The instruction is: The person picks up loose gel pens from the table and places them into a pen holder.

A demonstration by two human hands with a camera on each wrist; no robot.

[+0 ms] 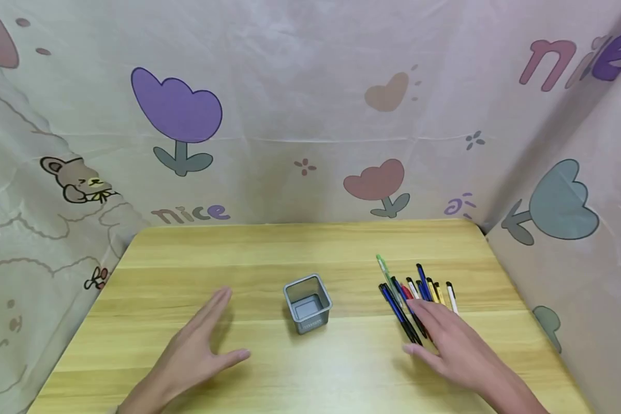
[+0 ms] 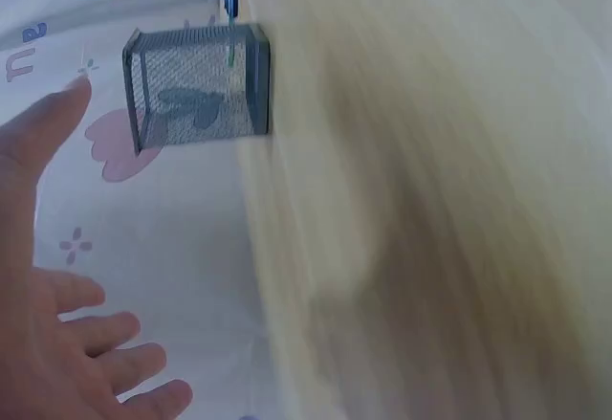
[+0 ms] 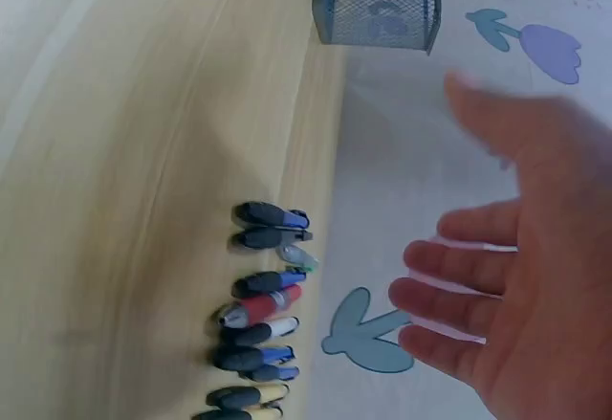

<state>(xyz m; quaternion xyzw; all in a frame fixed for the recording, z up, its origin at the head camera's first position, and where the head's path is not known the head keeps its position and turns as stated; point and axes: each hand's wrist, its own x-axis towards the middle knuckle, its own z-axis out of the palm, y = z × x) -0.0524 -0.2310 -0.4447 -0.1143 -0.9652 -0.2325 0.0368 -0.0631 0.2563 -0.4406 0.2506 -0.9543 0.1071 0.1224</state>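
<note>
A square grey mesh pen holder [image 1: 307, 305] stands upright at the middle of the table, nothing inside it. To its left my left hand [image 1: 196, 345] hovers over the wood, fingers extended and thumb spread apart. Several pens [image 1: 405, 322] lie in a loose bunch right of the holder, with blue, black, white, yellow, red and green ones among them. Over the near end of that bunch is my right hand [image 1: 457, 345], fingers extended and holding nothing; it hides part of the pens in the head view. In the right wrist view the pens [image 3: 258, 310] lie in a row below the hand.
The light wooden table [image 1: 196, 253] has a back edge against a printed curtain [image 1: 290, 115], which also hangs along both sides. The pens lie toward the table's right side.
</note>
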